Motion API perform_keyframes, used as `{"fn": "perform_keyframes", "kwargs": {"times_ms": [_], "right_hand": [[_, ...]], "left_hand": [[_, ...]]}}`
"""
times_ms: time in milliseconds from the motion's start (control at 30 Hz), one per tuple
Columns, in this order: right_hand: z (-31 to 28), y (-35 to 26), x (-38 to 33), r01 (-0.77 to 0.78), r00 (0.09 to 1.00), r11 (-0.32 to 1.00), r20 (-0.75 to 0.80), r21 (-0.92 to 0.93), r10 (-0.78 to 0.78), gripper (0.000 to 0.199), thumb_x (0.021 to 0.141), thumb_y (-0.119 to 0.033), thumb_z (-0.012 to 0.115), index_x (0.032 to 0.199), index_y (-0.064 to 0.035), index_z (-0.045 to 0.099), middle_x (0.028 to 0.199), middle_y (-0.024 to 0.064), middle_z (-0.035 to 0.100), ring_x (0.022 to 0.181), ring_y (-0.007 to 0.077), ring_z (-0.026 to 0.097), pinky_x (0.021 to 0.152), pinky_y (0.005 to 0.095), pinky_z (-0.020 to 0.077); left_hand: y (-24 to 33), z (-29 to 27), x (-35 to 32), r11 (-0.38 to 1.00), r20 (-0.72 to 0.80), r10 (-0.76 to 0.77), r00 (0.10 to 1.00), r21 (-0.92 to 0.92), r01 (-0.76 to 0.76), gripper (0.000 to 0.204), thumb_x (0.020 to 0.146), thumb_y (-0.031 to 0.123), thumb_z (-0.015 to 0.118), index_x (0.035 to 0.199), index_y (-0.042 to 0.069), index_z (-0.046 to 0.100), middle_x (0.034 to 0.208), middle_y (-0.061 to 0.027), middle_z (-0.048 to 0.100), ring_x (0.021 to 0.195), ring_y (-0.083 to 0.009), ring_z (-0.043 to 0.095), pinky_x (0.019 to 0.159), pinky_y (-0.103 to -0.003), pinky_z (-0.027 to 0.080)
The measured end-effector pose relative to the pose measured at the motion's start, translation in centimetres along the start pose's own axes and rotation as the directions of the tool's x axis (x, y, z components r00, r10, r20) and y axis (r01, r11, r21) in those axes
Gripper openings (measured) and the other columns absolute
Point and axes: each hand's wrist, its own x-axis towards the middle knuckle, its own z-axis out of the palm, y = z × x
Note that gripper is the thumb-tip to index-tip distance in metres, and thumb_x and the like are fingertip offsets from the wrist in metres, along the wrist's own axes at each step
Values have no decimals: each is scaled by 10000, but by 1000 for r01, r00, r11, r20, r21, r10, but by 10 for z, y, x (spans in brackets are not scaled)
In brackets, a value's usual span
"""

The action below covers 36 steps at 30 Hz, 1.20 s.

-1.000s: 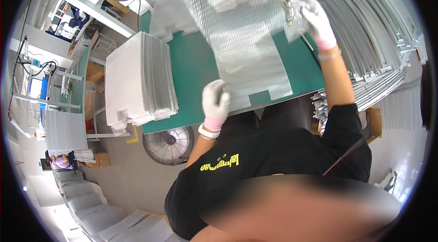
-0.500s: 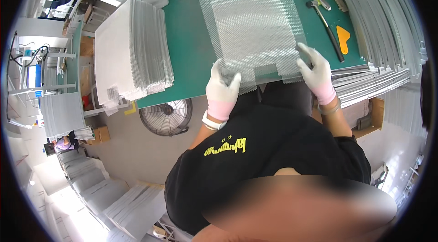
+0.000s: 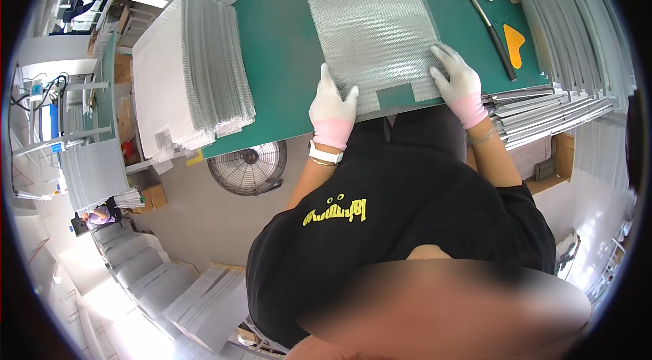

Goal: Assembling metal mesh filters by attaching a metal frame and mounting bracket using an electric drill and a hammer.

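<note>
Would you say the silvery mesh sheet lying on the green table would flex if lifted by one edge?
Probably a little: the silvery mesh sheet looks thin and perforated, so likely light. It lies flat on the green table, suggesting some stiffness. Its notched edge may snag gloves.

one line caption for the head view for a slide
Gloved left hand and right hand press a silver mesh sheet flat on a green table.

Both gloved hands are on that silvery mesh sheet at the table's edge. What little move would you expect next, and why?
Probably a short push to square the mesh sheet flat on the green table. The left hand and right hand press its near corners, and its notched near edge sits just at the table's front rim, slightly askew.
</note>
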Motion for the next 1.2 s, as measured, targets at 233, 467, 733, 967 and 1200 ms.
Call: {"fn": "perform_keyframes", "kwargs": {"times_ms": [233, 467, 733, 967, 1200], "right_hand": [[4, 3, 2, -17, 999, 999, 30, -39, 18, 392, 902, -251, 629, 1282, -155, 612, 1352, 115, 585, 1129, 317, 623, 899, 384, 535], [-20, -17, 13, -109, 977, 965, 155, -240, 149, 375, 858, -258, 668, 1223, -171, 659, 1422, 176, 502, 1063, 347, 634, 886, 415, 534], [-2, -161, 96, 433, 850, 786, 91, 441, -519, 406, 886, -299, 641, 1227, -78, 648, 1121, 197, 663, 968, 355, 648, 858, 429, 522], [105, -322, 166, 120, 832, 687, 305, 717, -463, 699, 901, -380, 647, 1436, 5, 416, 1011, 253, 678, 930, 379, 671, 857, 407, 517], [73, -348, 163, 203, 834, 151, -90, 967, -544, 467, 908, -81, 660, 1363, -51, 559, 1044, 54, 671, 894, 86, 628, 814, 249, 523]], "left_hand": [[-1, 2, 1, 999, 21, -22, 1000, 37, 21, 832, 841, 318, 726, 1468, -39, 310, 1265, -239, 578, 1057, -396, 635, 855, -442, 542], [16, -31, 16, 980, 69, -67, 995, 190, 53, 780, 776, 339, 776, 1427, 72, 440, 1407, -225, 461, 1291, -405, 466, 1026, -460, 449], [-9, -45, 9, 941, -46, 307, 951, 164, -295, 677, 755, 342, 757, 1342, 90, 533, 1411, -208, 430, 1375, -430, 315, 1128, -580, 238], [-44, -135, -35, 886, -474, 445, 760, 107, -452, 286, 775, 53, 678, 1058, 33, 636, 1039, -140, 657, 984, -351, 632, 897, -464, 488], [-84, -128, -90, 928, -568, 13, 823, -300, -222, 152, 903, 0, 581, 1020, 0, 677, 1045, -125, 688, 1003, -274, 657, 937, -368, 509]]}}
